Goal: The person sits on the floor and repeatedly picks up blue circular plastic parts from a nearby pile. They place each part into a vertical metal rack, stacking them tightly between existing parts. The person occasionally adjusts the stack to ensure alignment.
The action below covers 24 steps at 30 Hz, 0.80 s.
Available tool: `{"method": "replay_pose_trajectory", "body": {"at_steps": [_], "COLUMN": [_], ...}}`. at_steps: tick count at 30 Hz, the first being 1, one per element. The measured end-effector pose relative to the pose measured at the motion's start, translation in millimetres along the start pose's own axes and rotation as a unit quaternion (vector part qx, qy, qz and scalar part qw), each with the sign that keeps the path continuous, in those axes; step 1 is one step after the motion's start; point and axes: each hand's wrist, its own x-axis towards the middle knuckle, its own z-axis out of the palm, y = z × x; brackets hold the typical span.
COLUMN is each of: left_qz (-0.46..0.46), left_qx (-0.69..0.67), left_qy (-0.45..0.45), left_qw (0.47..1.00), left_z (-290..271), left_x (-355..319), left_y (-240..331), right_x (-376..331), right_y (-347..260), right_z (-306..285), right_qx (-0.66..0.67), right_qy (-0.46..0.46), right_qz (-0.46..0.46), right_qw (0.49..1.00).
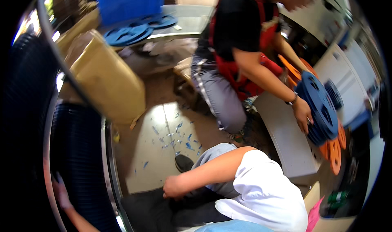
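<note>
At the lower left, my left hand (62, 193) lies against a stack of dark ribbed reels (81, 158) beside a metal rail. Its fingers are stretched out, and I see nothing held in them. My right arm, in a white short sleeve, reaches across to the left. At its end my right hand (173, 187) is curled closed over dark cloth (147, 207) near my lap. Whatever lies inside the fingers is hidden. The picture is smeared by motion.
A person in a red apron (261, 27) bends at the right, holding stacked blue reels (318, 105) near orange reels (335, 154). A tan sack (106, 80) stands left. Blue reels (126, 33) and a blue crate (130, 3) sit behind. Blue scraps (179, 127) litter the floor.
</note>
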Motion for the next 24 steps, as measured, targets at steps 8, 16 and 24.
{"method": "replay_pose_trajectory", "body": {"at_steps": [8, 16, 24], "left_qz": [-0.012, -0.045, 0.334], "left_qx": [-0.065, -0.231, -0.326], "left_qy": [0.15, 0.069, -0.221], "left_qw": [0.986, 0.969, 0.856], "left_z": [31, -48, 87], "left_x": [27, -28, -202], "left_y": [-9, 90, 231], "right_x": [37, 105, 203], "right_y": [82, 215, 251], "right_z": [-67, -98, -123], "right_qx": [0.14, 0.174, 0.33], "right_qy": [0.049, 0.331, 0.586], "right_qz": [0.081, 0.181, 0.12], "right_qw": [0.986, 0.91, 0.73]}}
